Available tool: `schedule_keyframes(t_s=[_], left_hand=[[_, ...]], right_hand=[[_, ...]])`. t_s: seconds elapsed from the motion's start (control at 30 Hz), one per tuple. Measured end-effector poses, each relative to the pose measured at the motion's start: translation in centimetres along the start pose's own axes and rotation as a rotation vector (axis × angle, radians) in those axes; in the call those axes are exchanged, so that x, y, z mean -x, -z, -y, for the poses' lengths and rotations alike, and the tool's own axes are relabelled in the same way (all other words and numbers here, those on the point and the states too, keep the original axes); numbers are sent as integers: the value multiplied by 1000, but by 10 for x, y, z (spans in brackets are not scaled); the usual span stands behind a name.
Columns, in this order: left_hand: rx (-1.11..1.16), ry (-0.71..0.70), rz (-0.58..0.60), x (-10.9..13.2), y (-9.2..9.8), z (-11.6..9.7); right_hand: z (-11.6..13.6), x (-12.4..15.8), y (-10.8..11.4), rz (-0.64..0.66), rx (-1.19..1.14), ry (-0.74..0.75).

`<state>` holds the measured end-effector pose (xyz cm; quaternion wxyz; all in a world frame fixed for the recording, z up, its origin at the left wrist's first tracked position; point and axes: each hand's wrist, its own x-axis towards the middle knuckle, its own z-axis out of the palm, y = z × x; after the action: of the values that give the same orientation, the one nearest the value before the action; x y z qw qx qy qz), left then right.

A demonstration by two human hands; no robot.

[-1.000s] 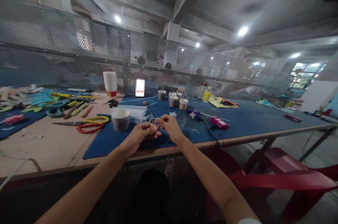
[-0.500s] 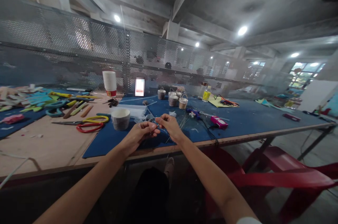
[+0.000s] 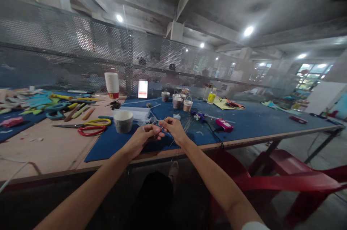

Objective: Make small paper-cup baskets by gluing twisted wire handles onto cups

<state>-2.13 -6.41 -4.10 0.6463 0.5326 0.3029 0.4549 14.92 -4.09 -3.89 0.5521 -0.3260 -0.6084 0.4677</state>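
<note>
My left hand [image 3: 148,134] and my right hand [image 3: 172,127] meet over the near part of the blue mat [image 3: 108,149]. Both are closed in a pinch on a thin wire [image 3: 155,122], which curves up in a small arc between the fingertips. Its exact ends are hard to make out. Left of my hands stands a grey cup-shaped pot [image 3: 123,123] with no handle. Several thin loose wires [image 3: 187,124] lie on the mat just beyond my right hand. Farther back, several small buckets with wire handles, one of them a tan bucket [image 3: 187,105], stand together.
Scissors [image 3: 92,128] with red and yellow handles lie at the left, near stacked paper cups [image 3: 112,84]. On the right are a blue glue gun [image 3: 198,116], a pink box [image 3: 224,125] and a yellow-labelled bottle [image 3: 211,96]. Red chairs [image 3: 287,183] stand against the table's right front.
</note>
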Motion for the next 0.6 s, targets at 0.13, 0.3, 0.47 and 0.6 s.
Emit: schedule_keyframes(t_s=[0.13, 0.3, 0.47, 0.6], left_hand=[[40, -6, -20, -1, 2, 2], [28, 3, -15, -2, 3, 2], [42, 3, -19, -3, 4, 3], [59, 15, -14, -3, 5, 4]], right_hand=[[5, 2, -2, 85, -22, -10], [3, 1, -2, 38, -3, 1], [6, 3, -2, 60, -7, -3], [8, 4, -3, 104, 9, 14]])
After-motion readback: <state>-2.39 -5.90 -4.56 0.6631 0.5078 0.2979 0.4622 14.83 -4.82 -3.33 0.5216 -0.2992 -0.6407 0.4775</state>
